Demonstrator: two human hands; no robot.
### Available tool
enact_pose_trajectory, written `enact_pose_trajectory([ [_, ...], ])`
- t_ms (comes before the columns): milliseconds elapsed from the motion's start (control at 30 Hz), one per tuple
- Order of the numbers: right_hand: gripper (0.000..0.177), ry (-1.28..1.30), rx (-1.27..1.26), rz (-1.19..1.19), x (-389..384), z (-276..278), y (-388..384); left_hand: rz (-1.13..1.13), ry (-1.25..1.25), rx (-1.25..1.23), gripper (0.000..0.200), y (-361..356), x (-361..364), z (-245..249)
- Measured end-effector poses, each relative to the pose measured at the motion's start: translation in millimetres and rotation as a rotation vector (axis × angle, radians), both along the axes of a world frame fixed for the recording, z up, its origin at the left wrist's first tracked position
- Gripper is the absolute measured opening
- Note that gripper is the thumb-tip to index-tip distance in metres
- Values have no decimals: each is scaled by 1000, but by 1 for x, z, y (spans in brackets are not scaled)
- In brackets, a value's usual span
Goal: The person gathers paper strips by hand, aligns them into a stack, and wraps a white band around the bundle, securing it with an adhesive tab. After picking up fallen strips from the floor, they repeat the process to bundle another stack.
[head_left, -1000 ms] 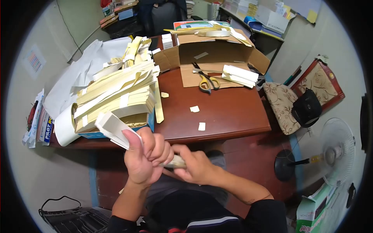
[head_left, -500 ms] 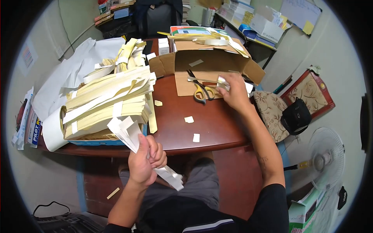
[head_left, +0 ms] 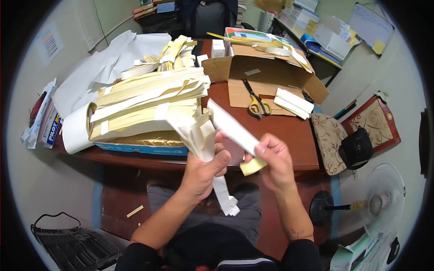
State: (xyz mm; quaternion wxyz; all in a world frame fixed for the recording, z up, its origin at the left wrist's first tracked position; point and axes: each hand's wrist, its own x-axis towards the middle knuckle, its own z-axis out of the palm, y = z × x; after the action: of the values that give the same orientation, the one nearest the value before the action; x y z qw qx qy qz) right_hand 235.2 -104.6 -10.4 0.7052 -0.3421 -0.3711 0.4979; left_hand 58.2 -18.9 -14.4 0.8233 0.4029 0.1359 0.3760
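Observation:
My left hand point(head_left: 203, 176) is closed around a bundle of white and cream paper strips point(head_left: 199, 135), which fan out above the fist and hang down below it. Held between the thumb and fingers of my right hand point(head_left: 276, 165) is a white paper strip point(head_left: 233, 128), its upper end pointing left toward the bundle. A yellowish piece point(head_left: 252, 167) shows under my right fingers. Scissors point(head_left: 257, 104) with yellow and black handles lie on the carton's flap. Right of them sits a stack of white folded strips point(head_left: 294, 103).
A blue box point(head_left: 144, 149) heaped with cream paper strips point(head_left: 149, 101) stands at left on the desk point(head_left: 298, 149). An open cardboard carton point(head_left: 262, 67) is at the back. A fan point(head_left: 382, 201) and a chair point(head_left: 325, 140) are on the right.
My right hand has come back from the carton to beside my left, now with a paper strip. The white stack stays on the flap. My left hand has moved right and the view has shifted.

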Motion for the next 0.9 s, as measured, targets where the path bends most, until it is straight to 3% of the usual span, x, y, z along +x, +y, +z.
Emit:
enact_pose_trajectory([
  [100, 13, 63, -43, 17, -35, -14, -9, -8, 10, 32, 78, -4, 1, 0],
  [167, 15, -36, -91, -80, -49, -22, -17, -49, -122, -122, 86, -2, 2, -6],
  [233, 17, -137, -174, -130, -60, -22, -23, 6, -141, -43, 81, -2, 2, -13],
  [300, 18, -60, -174, -143, -68, -23, -24, 21, -151, 9, 75, -2, 0, -16],
  [333, 19, -24, -173, -150, -70, -23, -24, 56, -119, 64, 55, -8, 1, -13],
  [433, 21, -10, -202, -106, -69, -30, -25, 168, 148, 12, 37, -18, -3, -2],
  [600, 15, -155, -252, -58, -75, -32, -29, 226, -34, 13, 44, -15, 1, 2],
  [700, 16, -313, -374, 7, -69, -38, -36, 21, -187, -60, 47, -8, -17, 10],
  [733, 21, -361, -380, -12, -67, -42, -38, 2, -161, -66, 51, -6, -24, 15],
  [867, 21, -985, -241, -163, -44, -32, -42, 19, -187, -69, 51, -2, -35, 19],
  [900, 17, -958, -271, -215, -35, -32, -40, 42, -191, -57, 53, 2, -39, 22],
])
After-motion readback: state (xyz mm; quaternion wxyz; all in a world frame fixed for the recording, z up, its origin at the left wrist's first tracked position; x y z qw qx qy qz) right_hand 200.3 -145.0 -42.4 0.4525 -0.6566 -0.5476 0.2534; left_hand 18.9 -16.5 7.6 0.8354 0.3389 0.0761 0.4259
